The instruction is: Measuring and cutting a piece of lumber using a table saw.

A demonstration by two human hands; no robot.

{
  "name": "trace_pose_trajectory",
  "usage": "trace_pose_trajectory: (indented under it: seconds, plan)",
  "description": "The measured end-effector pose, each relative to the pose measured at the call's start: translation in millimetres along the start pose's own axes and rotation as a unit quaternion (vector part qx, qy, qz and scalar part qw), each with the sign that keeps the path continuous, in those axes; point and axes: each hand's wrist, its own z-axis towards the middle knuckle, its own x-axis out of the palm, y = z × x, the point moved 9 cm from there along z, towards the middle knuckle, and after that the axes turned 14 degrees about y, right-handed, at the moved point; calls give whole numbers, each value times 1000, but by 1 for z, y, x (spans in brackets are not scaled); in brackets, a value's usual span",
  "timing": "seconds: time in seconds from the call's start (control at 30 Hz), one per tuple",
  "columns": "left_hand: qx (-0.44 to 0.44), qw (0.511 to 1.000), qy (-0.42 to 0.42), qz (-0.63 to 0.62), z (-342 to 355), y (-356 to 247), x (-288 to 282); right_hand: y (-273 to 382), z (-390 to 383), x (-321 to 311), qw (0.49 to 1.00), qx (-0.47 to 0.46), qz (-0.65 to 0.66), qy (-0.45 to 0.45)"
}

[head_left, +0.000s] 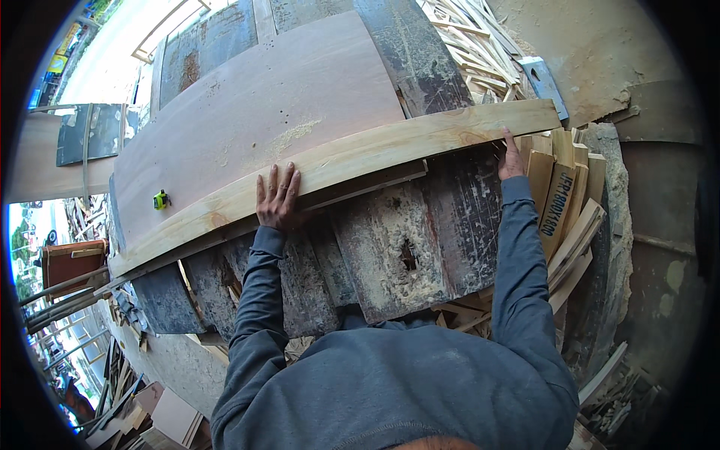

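Observation:
A long pale wooden plank lies across the near part of a pinkish plywood sheet. My left hand rests on the plank left of its middle, fingers stretched out flat over its near edge. Toward the plank's right end, my right hand grips the near edge with the thumb on top; its other fingers are mostly hidden. A narrower strip of wood runs beneath the plank's near side. On the plywood at the left sits a small green and black tape measure.
Worn dark boards form the bench under the plywood. Stacked timber pieces stand close to my right forearm. Thin offcuts are heaped at the far right, near a handsaw-like blue and white piece. More scraps lie at lower left.

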Motion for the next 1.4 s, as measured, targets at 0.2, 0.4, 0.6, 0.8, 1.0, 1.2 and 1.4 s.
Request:
trace_pose_trajectory:
  seconds: [0.2, 0.4, 0.6, 0.8, 1.0, 1.2, 1.4]
  plan:
    - [-3, 1000, 3, -3, 7, 8, 2, 8, 2, 25, 1000, -6, 8, -6]
    - [0, 1000, -1, -11, 15, 12, 1, 9, 9, 24, 1000, 6, 4, -18]
    - [2, 1000, 2, -5, 29, 22, 3, 11, 27, 30, 1000, 17, 3, -15]
    - [-6, 1000, 5, -8, 39, 39, 12, 15, 40, 52, 1000, 20, 15, -5]
    - [1, 1000, 3, 7, 54, 48, 12, 23, 51, 70, 1000, 4, 11, 14]
    - [-3, 1000, 1, 3, 75, 60, 15, 28, 89, 62, 999, 22, -1, 42]
    - [-106, 983, 151, -10, 90, 63, 20, 25, 84, 66, 999, 12, -10, 48]
